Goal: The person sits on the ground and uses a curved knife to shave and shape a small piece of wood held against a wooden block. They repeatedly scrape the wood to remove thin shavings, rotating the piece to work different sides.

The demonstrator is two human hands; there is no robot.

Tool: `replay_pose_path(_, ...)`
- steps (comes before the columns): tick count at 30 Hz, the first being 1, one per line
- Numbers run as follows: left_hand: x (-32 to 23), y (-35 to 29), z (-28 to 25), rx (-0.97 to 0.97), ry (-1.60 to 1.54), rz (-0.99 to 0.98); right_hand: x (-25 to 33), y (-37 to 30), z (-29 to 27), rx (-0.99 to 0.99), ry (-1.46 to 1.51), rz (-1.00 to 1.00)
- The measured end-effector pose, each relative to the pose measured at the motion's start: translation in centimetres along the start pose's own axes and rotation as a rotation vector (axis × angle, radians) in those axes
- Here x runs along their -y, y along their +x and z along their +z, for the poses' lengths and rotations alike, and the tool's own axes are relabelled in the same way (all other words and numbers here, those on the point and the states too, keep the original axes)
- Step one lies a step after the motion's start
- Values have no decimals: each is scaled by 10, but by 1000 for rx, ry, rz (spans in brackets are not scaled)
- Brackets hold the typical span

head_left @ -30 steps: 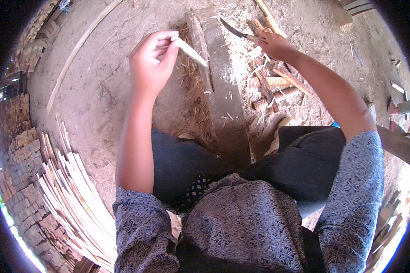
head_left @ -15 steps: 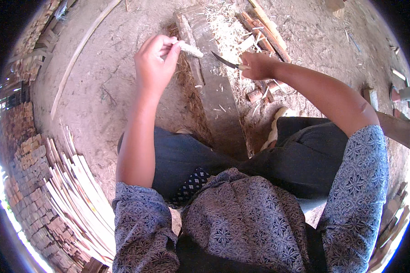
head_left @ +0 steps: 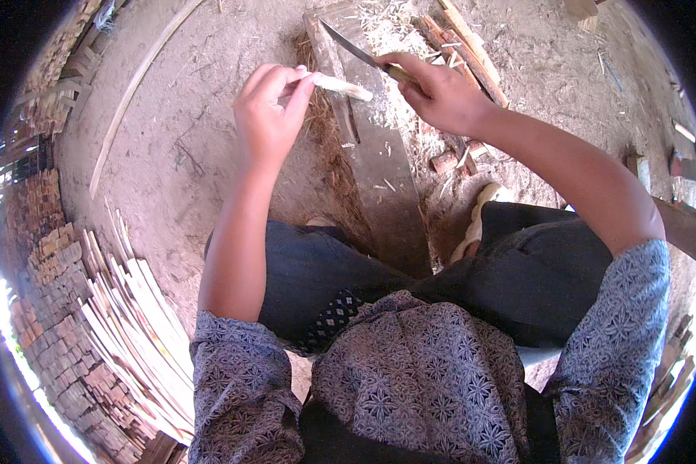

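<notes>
Between its thumb and fingers my left hand (head_left: 274, 104) pinches one end of a short pale piece of wood (head_left: 344, 87), whose free end points right. My right hand (head_left: 441, 97) is wrapped round the handle of a knife (head_left: 352, 48). Its dark, narrow blade slants up and to the left, above the wood piece and apart from it. Under both hands lies a long dark wooden plank (head_left: 383, 166), running from between my legs to the far side. A narrow wooden strip (head_left: 334, 77) lies along its left edge.
Pale shavings (head_left: 390, 27) and split wood pieces (head_left: 472, 54) lie right of the plank. A long thin pole (head_left: 135, 85) rests on the dirt floor at left. Long pale strips (head_left: 135, 332) are bundled at lower left, beside stacked wood blocks (head_left: 58, 325).
My right hand has turned the knife, so its blade now reaches farther up and left, over the plank. My left hand has shifted slightly right with the wood piece.
</notes>
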State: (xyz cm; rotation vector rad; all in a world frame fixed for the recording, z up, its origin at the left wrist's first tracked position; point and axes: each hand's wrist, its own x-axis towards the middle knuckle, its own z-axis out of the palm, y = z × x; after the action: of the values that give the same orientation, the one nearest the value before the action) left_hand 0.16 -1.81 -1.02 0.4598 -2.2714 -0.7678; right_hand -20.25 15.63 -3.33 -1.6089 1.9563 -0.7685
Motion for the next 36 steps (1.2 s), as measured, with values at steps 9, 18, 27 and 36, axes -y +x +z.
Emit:
replay_pose_path(9, -6, -3, 13, 2, 133, 151, -2, -25, 21, -44, -4, -98)
replay_pose_path(18, -40, -18, 7, 186, 142, 66, -59, -11, 34, 279, -246, 9)
replay_pose_path(27, -66, -44, -1, 656, 463, 20, -62, -2, 32, 448, -66, 263)
replay_pose_path(36, -59, -66, 41, 543, 517, 290, -30, 0, -2, 440, 16, 242)
